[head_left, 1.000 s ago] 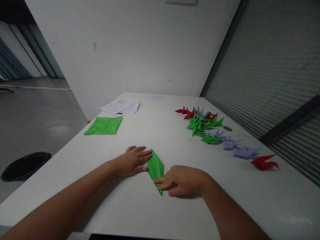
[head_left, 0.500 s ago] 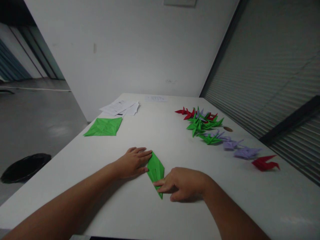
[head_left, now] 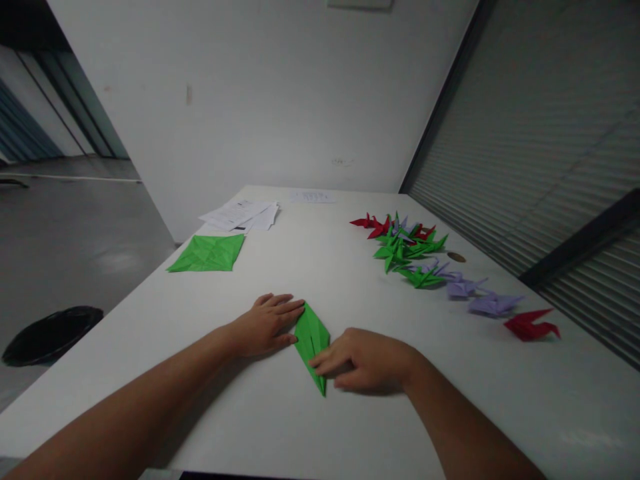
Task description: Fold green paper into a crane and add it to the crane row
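A green sheet of origami paper (head_left: 311, 333), folded into a long diamond, lies flat on the white table (head_left: 240, 413). A lengthwise slit runs down its lower half toward the point nearest me. My left hand (head_left: 267, 325) rests flat with fingers stretched out, their tips on the diamond's upper left edge. From the right, my right hand (head_left: 363, 360) reaches in with its fingertips pressing on the lower part of the paper. Its fingers are extended and it does not grasp the paper; its thumb is apart, near the right edge.
An unfolded, creased green sheet (head_left: 207, 253) lies at the left edge, with printed papers (head_left: 243, 215) behind it. Several folded paper cranes, including a green one (head_left: 393, 253) and a red one (head_left: 531, 327), line the right side near a brown disc (head_left: 456, 257). A black bin (head_left: 53, 337) stands on the floor.
My right hand has slid slightly up along the folded paper, away from its near point. The left hand stays in place.
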Motion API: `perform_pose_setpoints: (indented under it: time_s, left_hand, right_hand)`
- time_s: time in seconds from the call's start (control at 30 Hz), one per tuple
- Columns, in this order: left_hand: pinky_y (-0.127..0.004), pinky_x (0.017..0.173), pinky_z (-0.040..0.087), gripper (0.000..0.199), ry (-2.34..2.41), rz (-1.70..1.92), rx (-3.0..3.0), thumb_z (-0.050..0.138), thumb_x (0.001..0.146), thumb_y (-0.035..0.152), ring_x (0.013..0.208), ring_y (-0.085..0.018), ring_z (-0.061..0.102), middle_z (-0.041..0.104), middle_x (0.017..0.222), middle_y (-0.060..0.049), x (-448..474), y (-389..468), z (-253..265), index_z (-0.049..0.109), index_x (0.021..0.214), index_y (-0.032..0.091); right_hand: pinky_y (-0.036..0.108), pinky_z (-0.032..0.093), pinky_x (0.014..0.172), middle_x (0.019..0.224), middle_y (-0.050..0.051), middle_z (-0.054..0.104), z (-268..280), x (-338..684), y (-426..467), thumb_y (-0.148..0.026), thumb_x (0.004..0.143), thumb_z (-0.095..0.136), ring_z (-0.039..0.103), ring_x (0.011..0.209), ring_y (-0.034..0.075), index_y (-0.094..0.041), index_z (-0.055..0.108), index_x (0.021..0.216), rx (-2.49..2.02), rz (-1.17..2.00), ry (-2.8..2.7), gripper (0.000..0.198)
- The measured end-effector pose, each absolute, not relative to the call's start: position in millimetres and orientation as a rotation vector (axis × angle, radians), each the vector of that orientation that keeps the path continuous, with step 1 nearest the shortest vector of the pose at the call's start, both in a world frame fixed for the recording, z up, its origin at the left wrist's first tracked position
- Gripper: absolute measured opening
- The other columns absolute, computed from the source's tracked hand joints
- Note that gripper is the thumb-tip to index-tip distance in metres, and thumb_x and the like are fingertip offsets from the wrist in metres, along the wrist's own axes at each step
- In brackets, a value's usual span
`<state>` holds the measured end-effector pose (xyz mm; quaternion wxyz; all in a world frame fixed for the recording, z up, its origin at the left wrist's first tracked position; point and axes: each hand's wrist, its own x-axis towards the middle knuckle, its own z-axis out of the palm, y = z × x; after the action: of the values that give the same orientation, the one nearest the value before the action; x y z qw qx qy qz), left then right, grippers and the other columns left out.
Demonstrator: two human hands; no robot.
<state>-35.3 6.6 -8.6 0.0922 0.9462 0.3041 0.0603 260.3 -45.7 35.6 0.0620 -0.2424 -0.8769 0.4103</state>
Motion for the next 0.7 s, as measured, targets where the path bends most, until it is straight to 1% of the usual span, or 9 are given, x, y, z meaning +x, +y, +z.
perform_pose_setpoints:
  time_s: [0.07, 0.13, 0.2, 0.23, 0.3, 0.37, 0.47, 0.57, 0.7]
  left_hand:
    - [-0.061, 0.118, 0.027, 0.066, 0.887, 0.178, 2.828, 0.048, 0.102, 0.053, 0.151, -0.038, 0.033, 0.040, 0.164, -0.012, -35.7, 6.5, -8.9, 0.032, 0.161, 0.029]
    - [-0.060, 0.118, 0.028, 0.066, 0.874, 0.178, 2.844, 0.046, 0.103, 0.052, 0.151, -0.038, 0.032, 0.037, 0.166, -0.012, -35.4, 5.8, -7.4, 0.029, 0.162, 0.028]
    - [-0.058, 0.118, 0.030, 0.068, 0.874, 0.216, 2.843, 0.049, 0.102, 0.050, 0.150, -0.037, 0.035, 0.037, 0.165, -0.014, -34.0, 4.0, -4.4, 0.028, 0.162, 0.026]
    - [-0.056, 0.117, 0.032, 0.068, 0.881, 0.249, 2.835, 0.052, 0.101, 0.047, 0.147, -0.037, 0.038, 0.040, 0.163, -0.015, -32.8, 2.7, -2.4, 0.031, 0.161, 0.025]
    - [-0.052, 0.113, 0.039, 0.062, 0.904, 0.314, 2.809, 0.058, 0.098, 0.043, 0.138, -0.035, 0.047, 0.049, 0.154, -0.016, -29.5, -1.0, 1.6, 0.041, 0.154, 0.022]
    - [-0.047, 0.105, 0.045, 0.050, 0.926, 0.360, 2.787, 0.061, 0.096, 0.038, 0.123, -0.032, 0.055, 0.059, 0.136, -0.015, -25.3, -5.5, 4.8, 0.053, 0.143, 0.022]
    - [-0.043, 0.095, 0.048, 0.035, 0.924, 0.370, 2.796, 0.061, 0.095, 0.032, 0.105, -0.028, 0.057, 0.062, 0.114, -0.012, -19.0, -11.1, 6.6, 0.065, 0.130, 0.026]
    - [-0.042, 0.091, 0.048, 0.032, 0.914, 0.349, 2.820, 0.061, 0.095, 0.030, 0.100, -0.027, 0.056, 0.060, 0.108, -0.010, -15.0, -13.4, 6.2, 0.068, 0.126, 0.030]
    - [-0.043, 0.092, 0.048, 0.039, 0.958, 0.376, 2.768, 0.064, 0.093, 0.029, 0.103, -0.028, 0.057, 0.061, 0.110, -0.011, -13.0, -13.6, 5.2, 0.061, 0.132, 0.027]
  right_hand:
    - [0.033, 0.050, 0.104, 0.129, 0.007, 0.074, 30.0, 257.3, -41.2, -0.014, 0.088, 0.066, 0.070, 0.117, 0.022, -0.024, 0.076, 0.123, -0.844, 1.029, -2.504, 0.038]
    - [0.035, 0.050, 0.102, 0.124, 0.009, 0.075, 25.0, 254.0, -36.0, -0.011, 0.089, 0.063, 0.069, 0.114, 0.022, -0.021, 0.076, 0.120, -0.952, 0.850, -2.362, 0.035]
    - [0.037, 0.050, 0.101, 0.121, 0.010, 0.075, 20.9, 250.9, -31.2, -0.012, 0.089, 0.065, 0.067, 0.112, 0.023, -0.019, 0.075, 0.119, -1.029, 0.749, -2.274, 0.032]
    - [0.038, 0.050, 0.100, 0.118, 0.010, 0.074, 19.1, 249.4, -29.4, -0.013, 0.089, 0.067, 0.067, 0.110, 0.024, -0.019, 0.074, 0.118, -1.065, 0.719, -2.250, 0.031]
    - [0.039, 0.051, 0.094, 0.112, 0.011, 0.074, 15.2, 245.8, -27.3, -0.016, 0.088, 0.070, 0.065, 0.103, 0.025, -0.017, 0.072, 0.118, -1.155, 0.676, -2.228, 0.030]
    - [0.039, 0.051, 0.088, 0.106, 0.010, 0.072, 10.5, 241.2, -26.8, -0.017, 0.086, 0.073, 0.063, 0.097, 0.024, -0.017, 0.070, 0.117, -1.253, 0.629, -2.220, 0.031]
    - [0.038, 0.050, 0.086, 0.102, 0.008, 0.068, 2.0, 233.9, -27.1, -0.015, 0.081, 0.076, 0.060, 0.094, 0.024, -0.018, 0.067, 0.115, -1.334, 0.560, -2.229, 0.035]
    - [0.036, 0.049, 0.083, 0.097, 0.005, 0.066, -4.4, 228.7, -27.0, -0.011, 0.077, 0.075, 0.059, 0.090, 0.023, -0.020, 0.065, 0.117, -1.363, 0.562, -2.205, 0.042]
    - [0.032, 0.049, 0.076, 0.091, 0.002, 0.067, -4.5, 225.5, -27.1, -0.006, 0.074, 0.072, 0.061, 0.081, 0.019, -0.020, 0.064, 0.121, -1.394, 0.723, -2.066, 0.050]
